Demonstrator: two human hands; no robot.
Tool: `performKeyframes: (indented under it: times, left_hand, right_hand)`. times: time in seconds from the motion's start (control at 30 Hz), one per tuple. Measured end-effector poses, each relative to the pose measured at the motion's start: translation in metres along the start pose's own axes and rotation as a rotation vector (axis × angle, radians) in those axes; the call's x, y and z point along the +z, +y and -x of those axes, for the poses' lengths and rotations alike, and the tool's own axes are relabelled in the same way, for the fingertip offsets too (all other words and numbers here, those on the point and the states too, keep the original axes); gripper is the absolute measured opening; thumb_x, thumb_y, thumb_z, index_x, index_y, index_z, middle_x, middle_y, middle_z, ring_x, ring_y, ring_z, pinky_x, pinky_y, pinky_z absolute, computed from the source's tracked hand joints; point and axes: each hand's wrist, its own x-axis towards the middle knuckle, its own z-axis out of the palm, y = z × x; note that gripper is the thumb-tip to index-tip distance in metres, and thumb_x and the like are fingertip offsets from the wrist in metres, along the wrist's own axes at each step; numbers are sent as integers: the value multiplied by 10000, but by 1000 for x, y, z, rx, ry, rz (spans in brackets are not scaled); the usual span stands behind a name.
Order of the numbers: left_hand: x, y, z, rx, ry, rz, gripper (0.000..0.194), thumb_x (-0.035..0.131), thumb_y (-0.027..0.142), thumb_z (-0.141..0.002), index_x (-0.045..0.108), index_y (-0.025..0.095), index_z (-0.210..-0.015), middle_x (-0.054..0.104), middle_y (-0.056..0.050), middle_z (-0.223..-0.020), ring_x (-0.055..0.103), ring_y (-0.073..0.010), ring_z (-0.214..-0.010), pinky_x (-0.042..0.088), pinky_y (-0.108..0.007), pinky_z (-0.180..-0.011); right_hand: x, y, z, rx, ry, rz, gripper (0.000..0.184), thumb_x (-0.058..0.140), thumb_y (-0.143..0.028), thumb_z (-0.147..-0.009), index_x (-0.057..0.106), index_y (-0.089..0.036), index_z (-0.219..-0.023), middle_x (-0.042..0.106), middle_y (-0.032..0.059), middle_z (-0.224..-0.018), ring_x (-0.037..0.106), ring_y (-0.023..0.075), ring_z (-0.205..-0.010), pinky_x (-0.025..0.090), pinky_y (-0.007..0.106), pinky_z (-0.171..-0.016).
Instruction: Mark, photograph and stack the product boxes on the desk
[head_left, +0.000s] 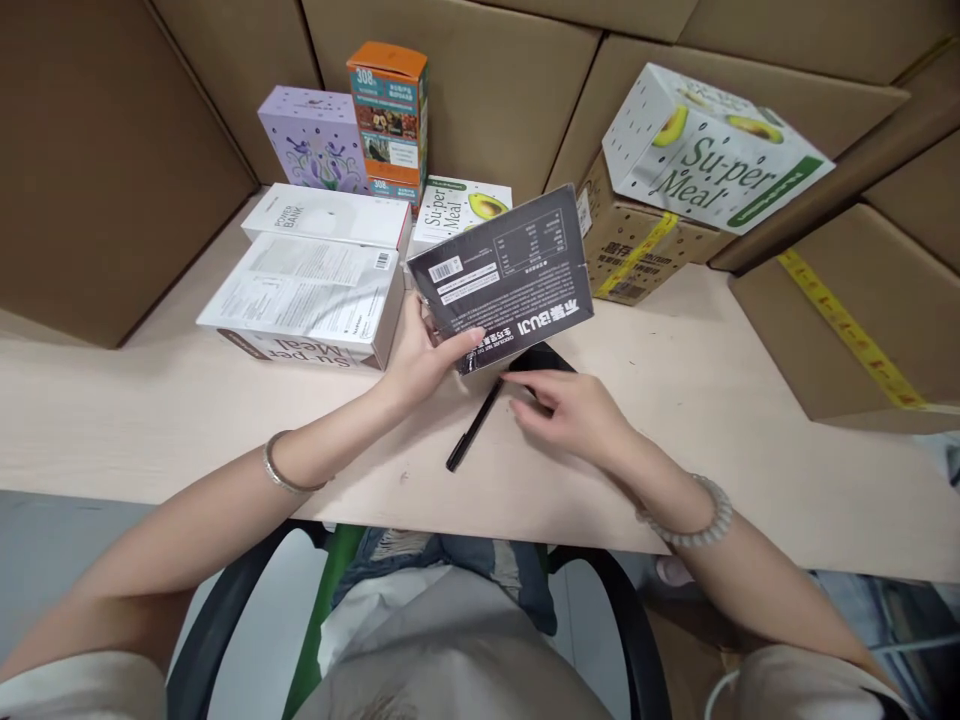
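Head view: the left hand grips a dark printed box at its lower left corner, thumb across the printed face; the box is held tilted at the centre of the frame, its lettering upside down. The right hand, right of centre and below the dark box, holds nothing visible; its fingers are partly curled, the index finger extended towards the upper end of a black pen. Whether finger and pen touch cannot be told. The pen lies diagonally on the table. A black flat object is partly hidden behind the dark box and right hand. Left of centre, a white box stands near the left hand; a white power bank box is just behind it.
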Motion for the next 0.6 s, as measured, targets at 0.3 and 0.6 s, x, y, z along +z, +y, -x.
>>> performKeyframes:
  times: [0.3,0.6]
  left_hand:
    - [-3,-8,-3,-15,-56,-38,798,916,492,-745,349,299,-1273,641,-86,-1388,656,-288,-1304,557,-489,-1121]
    - [3,-8,3,-79,-54,-45,740,910,445,-742,362,293,-1215,661,-30,-1277,640,-239,-1278,520,-444,-1122]
  right_hand:
    - [16,-7,1,-552,-102,554,437,390,-46,-985,769,-196,-1140,733,58,-763,487,177,-556,288,370,-539]
    - [11,-25,12,-728,-128,659,462,461,30,-961,674,-191,-1306,705,7,-806,491,145,-600,297,354,-576]
